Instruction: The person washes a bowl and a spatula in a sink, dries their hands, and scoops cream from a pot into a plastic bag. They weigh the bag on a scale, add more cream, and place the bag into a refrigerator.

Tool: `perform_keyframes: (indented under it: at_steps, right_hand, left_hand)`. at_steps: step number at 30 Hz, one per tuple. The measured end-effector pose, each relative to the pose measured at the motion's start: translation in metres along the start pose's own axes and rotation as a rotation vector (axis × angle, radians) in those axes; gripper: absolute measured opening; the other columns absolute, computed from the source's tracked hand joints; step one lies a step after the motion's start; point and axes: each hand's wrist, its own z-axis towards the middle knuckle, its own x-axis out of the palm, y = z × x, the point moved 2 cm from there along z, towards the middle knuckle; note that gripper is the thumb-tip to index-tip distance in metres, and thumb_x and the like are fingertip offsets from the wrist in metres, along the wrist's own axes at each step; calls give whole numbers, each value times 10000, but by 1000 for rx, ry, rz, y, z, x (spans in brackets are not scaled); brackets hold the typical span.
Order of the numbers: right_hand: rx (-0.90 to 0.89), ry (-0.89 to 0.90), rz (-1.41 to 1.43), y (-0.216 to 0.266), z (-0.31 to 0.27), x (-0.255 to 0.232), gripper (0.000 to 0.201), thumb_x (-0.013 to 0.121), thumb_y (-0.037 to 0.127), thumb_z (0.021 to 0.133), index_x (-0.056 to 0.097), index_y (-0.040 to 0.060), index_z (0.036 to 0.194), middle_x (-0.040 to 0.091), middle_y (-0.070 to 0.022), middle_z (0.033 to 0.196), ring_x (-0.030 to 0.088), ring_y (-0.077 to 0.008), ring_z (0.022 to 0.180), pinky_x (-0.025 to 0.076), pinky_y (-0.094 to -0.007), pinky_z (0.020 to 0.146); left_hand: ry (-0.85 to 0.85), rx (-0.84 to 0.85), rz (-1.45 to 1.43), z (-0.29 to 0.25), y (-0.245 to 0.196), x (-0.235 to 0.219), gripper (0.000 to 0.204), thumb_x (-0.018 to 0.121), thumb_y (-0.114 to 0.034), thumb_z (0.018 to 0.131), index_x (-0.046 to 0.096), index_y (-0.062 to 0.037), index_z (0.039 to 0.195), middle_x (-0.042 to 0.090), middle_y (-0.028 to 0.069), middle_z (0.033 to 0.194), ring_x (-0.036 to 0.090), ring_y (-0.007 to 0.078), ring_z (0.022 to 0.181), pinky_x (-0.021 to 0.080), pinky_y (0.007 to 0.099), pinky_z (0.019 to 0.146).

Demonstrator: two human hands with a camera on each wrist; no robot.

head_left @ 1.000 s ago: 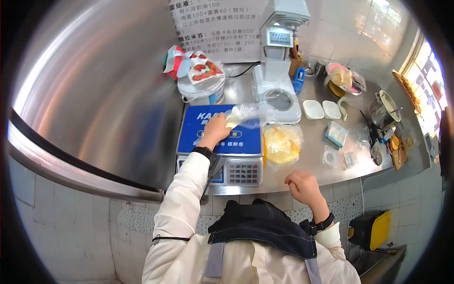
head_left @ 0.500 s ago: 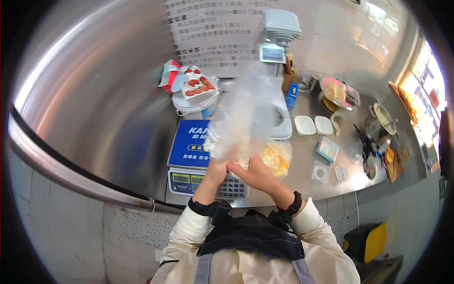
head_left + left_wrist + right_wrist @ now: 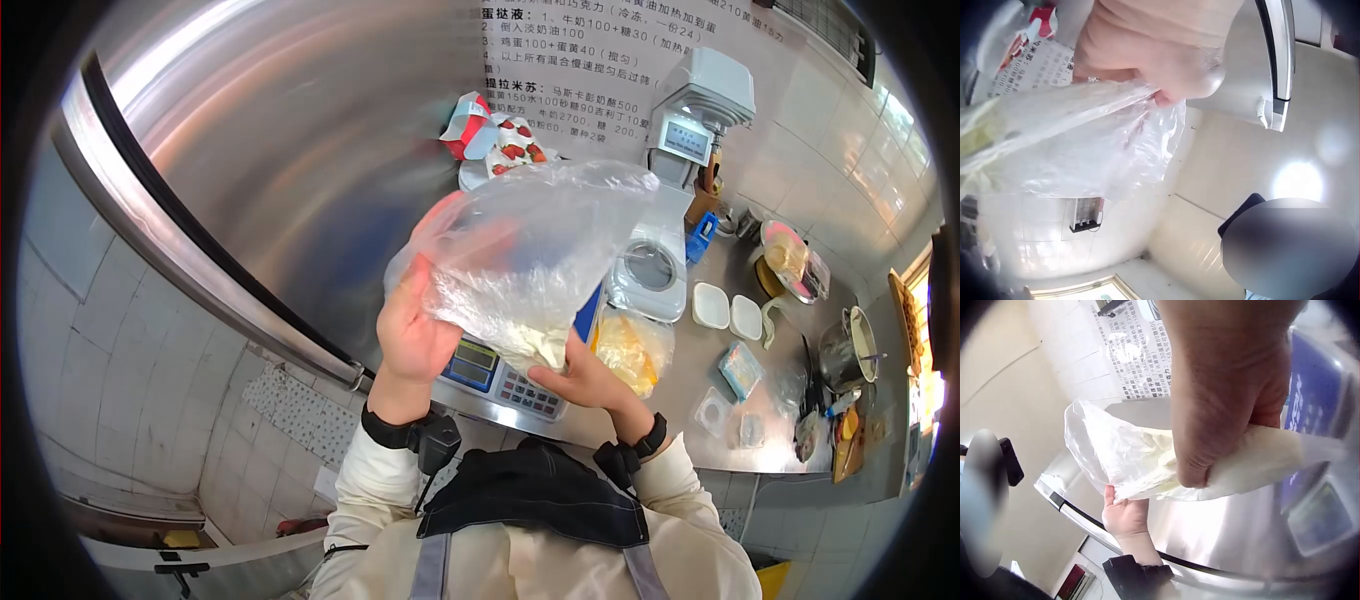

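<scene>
A clear plastic piping bag [image 3: 520, 240] with pale cream gathered in its lower part is held up over the blue-topped digital scale [image 3: 470, 374]. My left hand [image 3: 412, 330] grips the wide mouth of the bag, and the left wrist view shows the plastic edge [image 3: 1154, 94] pinched at the fingers. Lower down, my right hand [image 3: 588, 378] holds the bag around the cream. In the right wrist view the bag's narrow end [image 3: 1272, 453] extends past the right hand. The spread bag hides most of the scale's plate.
Beside the scale lies a bag of yellow food [image 3: 633, 352]. A white stand machine [image 3: 690, 130] stands behind it. Two white containers [image 3: 711, 305], a blue pack [image 3: 740, 370] and a metal pot [image 3: 848, 350] line the counter rightward. A steel appliance wall [image 3: 290, 190] bounds the left.
The left hand held the bag alone over the scale while the right hung apart. Both hands then met on it; now the left has moved up-left, spreading the mouth wide. The head view has shifted.
</scene>
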Motion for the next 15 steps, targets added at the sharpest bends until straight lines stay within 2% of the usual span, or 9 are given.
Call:
perform_keyframes:
  at_steps: [1,5,7,8,10,11,12,13,15]
  right_hand:
    - [-128,-171,121,6,7,-2,360,613,143,797,501,54,1127,581,-87,1034,534,-217,1002,408,-325,852]
    - [-163,-194,423,39,45,-16,430,626,100,771,466,55,1168,529,-65,1094,433,-200,1117,345,-336,924]
    - [-182,-109,243,51,56,-12,396,627,137,763,497,3,1112,525,-99,1089,445,-226,1100,350,-353,919]
    - [-180,-116,239,63,62,-12,396,627,137,763,497,3,1112,525,-99,1089,445,-226,1100,350,-353,919]
    - [-709,-134,-753,99,72,-5,389,614,285,771,561,-8,1021,589,-168,930,559,-305,931,433,-390,813]
    - [-706,-131,-754,102,74,-3,389,614,285,771,561,-8,1021,589,-168,930,559,-305,931,433,-390,813]
    - [-316,58,-682,96,77,0,353,606,315,765,594,39,984,590,-153,962,576,-301,889,443,-380,786]
    - [75,242,-590,88,76,5,321,599,345,758,627,85,946,592,-137,994,593,-297,846,454,-371,759]
    - [28,204,-667,85,69,22,299,598,328,735,636,87,907,607,-129,904,599,-292,804,451,-369,736]
  left_hand:
    - [14,52,-13,3,-1,3,550,306,-322,930,243,57,1322,370,206,1324,426,343,1175,334,415,993]
    - [1,-48,13,-1,27,-12,669,465,-360,885,158,-10,1366,369,187,1329,406,278,1199,312,391,1007]
    - [11,-45,250,-7,49,-26,801,646,-400,778,233,-8,1341,396,147,1310,401,227,1193,317,365,1002]
    - [77,-111,209,-12,55,-35,881,756,-418,654,312,-22,1304,428,101,1272,389,186,1191,322,344,998]
    - [137,-148,424,-28,55,-37,858,761,-416,648,340,-34,1290,438,83,1253,399,180,1178,329,334,992]
    - [188,-192,643,-34,56,-37,834,767,-415,642,368,-46,1275,449,65,1234,410,173,1166,337,325,986]
    - [237,-358,678,-32,45,-16,666,676,-338,770,348,-67,1282,415,99,1276,346,196,1229,273,326,1023]
    - [231,-363,672,-34,48,-15,666,676,-338,770,348,-67,1282,415,99,1276,346,196,1229,273,326,1023]
    - [178,-346,640,-39,53,-14,595,612,-327,804,350,-67,1270,388,111,1300,318,201,1248,247,327,1034]
